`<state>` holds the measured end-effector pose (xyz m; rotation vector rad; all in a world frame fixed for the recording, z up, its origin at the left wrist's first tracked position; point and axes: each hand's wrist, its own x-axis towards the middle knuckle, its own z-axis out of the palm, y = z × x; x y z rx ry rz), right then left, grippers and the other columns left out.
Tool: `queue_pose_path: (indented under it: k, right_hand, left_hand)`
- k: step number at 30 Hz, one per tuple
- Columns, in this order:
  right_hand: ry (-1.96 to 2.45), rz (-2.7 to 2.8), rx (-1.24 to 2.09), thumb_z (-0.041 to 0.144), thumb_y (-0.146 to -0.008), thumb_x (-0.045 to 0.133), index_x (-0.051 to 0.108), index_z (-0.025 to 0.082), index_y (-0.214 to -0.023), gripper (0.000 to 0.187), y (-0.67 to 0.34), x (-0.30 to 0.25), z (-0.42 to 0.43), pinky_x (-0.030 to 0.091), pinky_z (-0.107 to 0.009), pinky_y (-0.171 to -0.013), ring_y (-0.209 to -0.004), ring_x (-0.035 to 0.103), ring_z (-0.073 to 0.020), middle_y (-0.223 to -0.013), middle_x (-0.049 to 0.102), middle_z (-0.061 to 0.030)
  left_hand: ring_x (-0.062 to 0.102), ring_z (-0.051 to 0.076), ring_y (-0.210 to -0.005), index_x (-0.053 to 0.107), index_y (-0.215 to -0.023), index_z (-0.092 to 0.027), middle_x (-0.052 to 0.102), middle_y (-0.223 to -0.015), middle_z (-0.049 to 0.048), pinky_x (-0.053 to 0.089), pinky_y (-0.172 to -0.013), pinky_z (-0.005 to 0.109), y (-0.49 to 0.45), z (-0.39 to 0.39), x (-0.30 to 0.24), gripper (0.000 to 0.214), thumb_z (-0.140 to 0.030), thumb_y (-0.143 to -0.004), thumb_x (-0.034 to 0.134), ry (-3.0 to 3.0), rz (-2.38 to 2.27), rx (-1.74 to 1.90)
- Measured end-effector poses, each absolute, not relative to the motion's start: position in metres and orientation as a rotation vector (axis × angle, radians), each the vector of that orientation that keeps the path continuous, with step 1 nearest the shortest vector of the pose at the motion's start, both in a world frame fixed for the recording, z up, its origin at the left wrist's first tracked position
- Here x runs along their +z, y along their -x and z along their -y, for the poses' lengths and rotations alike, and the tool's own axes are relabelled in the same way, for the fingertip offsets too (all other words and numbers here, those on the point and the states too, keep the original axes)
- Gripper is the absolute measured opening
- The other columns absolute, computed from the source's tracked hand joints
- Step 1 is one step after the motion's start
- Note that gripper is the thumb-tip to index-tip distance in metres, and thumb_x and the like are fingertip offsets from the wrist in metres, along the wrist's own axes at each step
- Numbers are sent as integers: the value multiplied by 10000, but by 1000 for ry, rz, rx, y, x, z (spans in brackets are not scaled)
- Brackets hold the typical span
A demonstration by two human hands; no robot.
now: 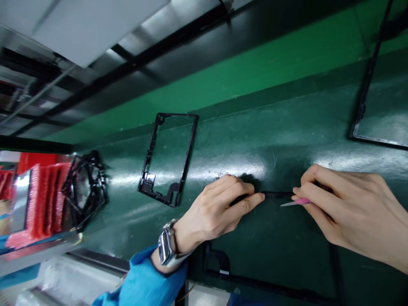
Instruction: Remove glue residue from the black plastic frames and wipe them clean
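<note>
A thin black rectangular frame (270,285) lies on the green work surface in front of me. My left hand (219,208) is closed at the frame's far bar, with thumb and fingertips pinching it. My right hand (347,204) is closed around a small pink-handled pointed blade (291,203), whose silver tip points left, just on the near side of that bar. The right fingertips also meet the bar. Most of the blade's handle is hidden in my palm. Both hands cover parts of the frame's upper corners.
Another black frame (183,163) lies to the left, and a larger one (361,110) at the far right. Several frames are heaped (84,189) beside red bubble-wrap packs (47,199). Thin dark shavings (223,174) lie behind my left hand. A green surface (121,229) spans underneath.
</note>
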<state>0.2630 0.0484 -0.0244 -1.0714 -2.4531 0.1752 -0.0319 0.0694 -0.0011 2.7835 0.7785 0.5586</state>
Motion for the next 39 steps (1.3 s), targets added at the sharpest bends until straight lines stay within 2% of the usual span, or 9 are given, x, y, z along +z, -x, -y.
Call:
queue_pose_path:
  k: [4,10,16,26,39]
  right_hand:
    - [1054,2431,165,45,-996,575,574,174,-936,142,-262,-24,-49,265,-303,-510,-601,466,-109,-918,604,-2]
    - [1052,2424,160,36,-979,566,561,173,-916,151,-261,-23,-50,258,-301,-499,-576,449,-102,-904,588,2]
    - [1058,2431,153,40,-979,556,565,174,-926,144,-260,-25,-51,270,-300,-507,-587,446,-107,-906,588,3]
    - [1052,2415,150,43,-981,557,563,178,-916,150,-260,-24,-50,265,-296,-506,-588,445,-104,-908,593,4]
    - [1059,2432,152,26,-976,543,568,181,-931,163,-261,-23,-49,269,-305,-520,-597,449,-112,-909,610,-1]
  left_hand:
    - [656,188,-893,717,-1240,-123,730,-1057,86,558,-758,343,33,-70,-2,256,-38,-1012,636,-2767,-773,571]
    - [676,171,-868,720,-1115,-129,732,-1003,71,575,-767,329,26,-73,-2,193,-14,-962,691,-2612,-826,687]
    - [691,181,-874,704,-1129,-121,749,-1010,82,567,-773,338,14,-70,-2,189,-120,-956,780,-2603,-896,687]
    - [645,175,-868,632,-1065,-134,713,-970,61,543,-792,318,8,-70,-5,15,-126,-1052,635,-2744,-929,548]
    - [619,172,-938,607,-1107,-119,673,-1019,67,539,-854,310,14,-69,0,41,-103,-1073,588,-2663,-943,458]
